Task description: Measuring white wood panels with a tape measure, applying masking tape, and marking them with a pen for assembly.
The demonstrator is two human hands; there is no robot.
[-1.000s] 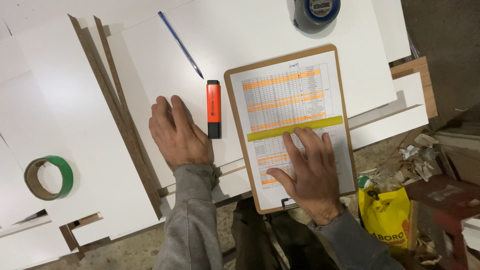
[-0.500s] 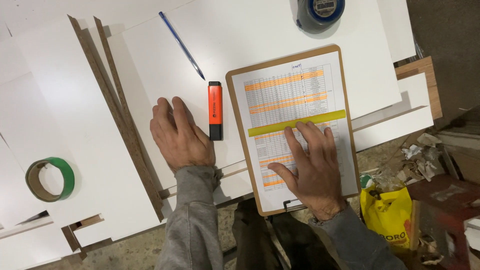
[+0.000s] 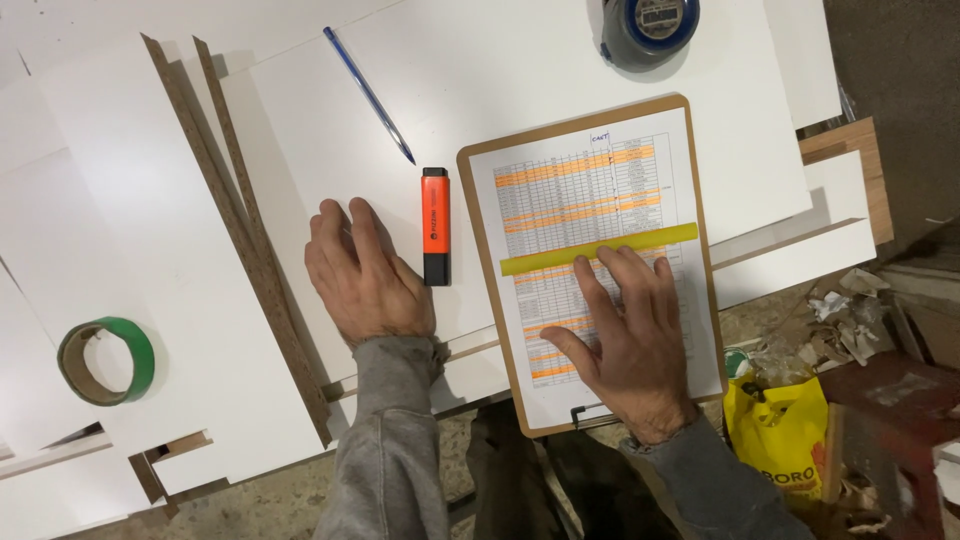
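My right hand (image 3: 630, 345), flat and ungripping, has slid the yellow strip (image 3: 598, 250) one row higher on the clipboard sheet (image 3: 600, 215); my left hand (image 3: 365, 280) rests open beside the orange highlighter (image 3: 435, 225).

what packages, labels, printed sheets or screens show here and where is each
Printed sheet: on the brown clipboard under the right hand; white table with orange bands, a yellow strip across it.
Yellow bag: lower right, below the boards; crumpled, dark print.
Round blue device: top edge; small grey screen.
Orange highlighter: beside the left hand; black cap, tiny label.
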